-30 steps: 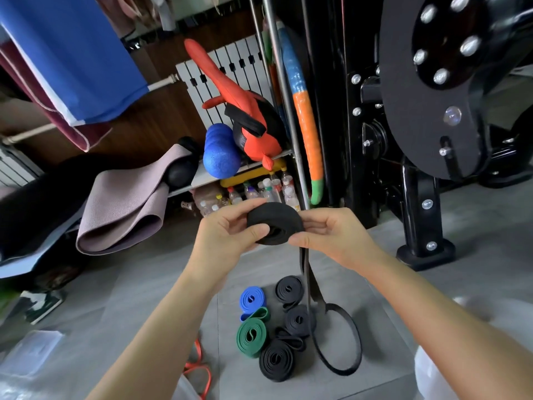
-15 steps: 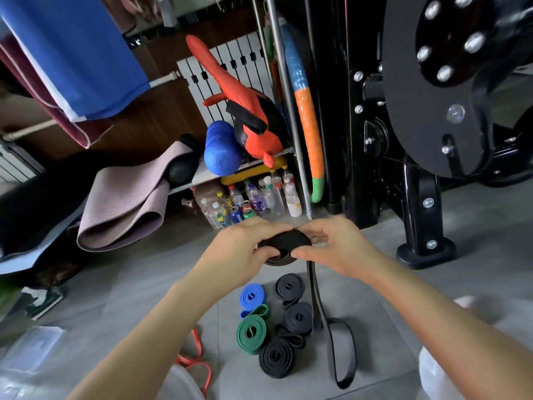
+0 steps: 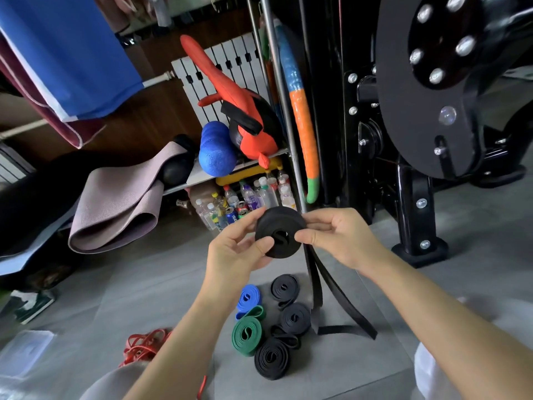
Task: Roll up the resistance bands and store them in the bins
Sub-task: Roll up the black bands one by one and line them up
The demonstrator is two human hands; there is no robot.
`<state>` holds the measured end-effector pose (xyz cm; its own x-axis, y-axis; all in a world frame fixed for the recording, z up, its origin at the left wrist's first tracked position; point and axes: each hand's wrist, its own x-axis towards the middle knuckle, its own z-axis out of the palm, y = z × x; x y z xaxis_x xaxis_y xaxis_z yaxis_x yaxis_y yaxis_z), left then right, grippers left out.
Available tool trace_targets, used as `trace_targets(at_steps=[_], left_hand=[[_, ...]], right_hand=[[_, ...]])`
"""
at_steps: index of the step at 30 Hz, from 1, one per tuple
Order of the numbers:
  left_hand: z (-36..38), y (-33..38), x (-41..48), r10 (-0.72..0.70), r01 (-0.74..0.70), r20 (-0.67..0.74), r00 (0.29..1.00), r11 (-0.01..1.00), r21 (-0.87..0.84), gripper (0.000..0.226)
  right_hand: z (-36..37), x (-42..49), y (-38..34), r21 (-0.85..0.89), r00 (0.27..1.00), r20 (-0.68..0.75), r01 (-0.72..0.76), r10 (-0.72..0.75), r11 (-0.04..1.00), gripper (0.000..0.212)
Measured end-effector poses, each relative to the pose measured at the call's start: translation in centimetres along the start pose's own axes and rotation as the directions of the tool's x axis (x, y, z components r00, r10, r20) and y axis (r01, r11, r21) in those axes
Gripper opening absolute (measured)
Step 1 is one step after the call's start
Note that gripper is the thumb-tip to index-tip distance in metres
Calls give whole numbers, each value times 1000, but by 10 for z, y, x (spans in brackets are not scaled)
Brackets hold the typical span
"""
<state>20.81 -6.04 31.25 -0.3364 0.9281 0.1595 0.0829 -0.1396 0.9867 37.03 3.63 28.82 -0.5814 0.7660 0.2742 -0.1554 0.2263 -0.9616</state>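
The person holds a black band [image 3: 278, 225] in the air above the floor [image 3: 173, 269], most of it wound into a thick flat coil. The left grip [image 3: 233, 249] is closed on the coil's left side, thumb pressed on the face near the centre hole and fingers curled behind. The right grip [image 3: 343, 238] pinches the coil's right edge between thumb and fingers. The unrolled end [image 3: 314, 284] hangs from the coil as a loop whose bottom lies on the floor. Beside that loop, rolled bands sit close together on the floor: a blue roll [image 3: 248, 297], a green roll [image 3: 246, 336] and three black rolls [image 3: 271, 357]. A loose red band [image 3: 144, 345] lies left of them, and farther left a blurred clear plastic box [image 3: 26, 350].
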Motion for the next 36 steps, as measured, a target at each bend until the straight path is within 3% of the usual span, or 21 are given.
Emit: trace_targets(at_steps=[8,10,12,14,16,20,22,25,28,31,36], left_hand=[[-7,-4,2,-22,25,21,1000,989,-149,39],[-7,-4,4,-41,46,59,997,995,-89,38],[-9,-1,6,-14,-1,101,995,989,147,40],[-14,9,11,48,-110,144,988,882,459,44],[-19,22,16,97,-241,249,964,716,655,50],[-14,35,23,49,-465,492,869,415,782,51],[-11,37,26,34,-516,541,840,354,780,47],[-12,40,30,20,-475,517,856,427,770,45],[-13,41,29,69,-326,370,926,639,696,50],[-13,37,24,68,-162,214,974,874,459,54],[-3,19,15,64,-76,75,995,982,172,46]], right_hand=[[5,-2,5,2,999,22,-44,44,999,33],[4,-2,6,-26,999,15,-49,50,998,32],[1,-3,7,-100,998,38,-52,56,994,31],[1,-4,7,-157,995,70,-59,70,986,30],[1,-5,7,-187,993,95,-57,76,981,32],[1,-4,6,-210,987,105,-97,121,973,33],[1,-4,6,-217,986,98,-111,135,970,32],[0,-5,5,-147,987,90,-120,134,982,34],[-1,-5,4,-37,989,73,-123,125,992,36],[0,-5,4,15,994,54,-100,99,995,38],[0,-4,1,105,996,-22,-84,87,991,33]])
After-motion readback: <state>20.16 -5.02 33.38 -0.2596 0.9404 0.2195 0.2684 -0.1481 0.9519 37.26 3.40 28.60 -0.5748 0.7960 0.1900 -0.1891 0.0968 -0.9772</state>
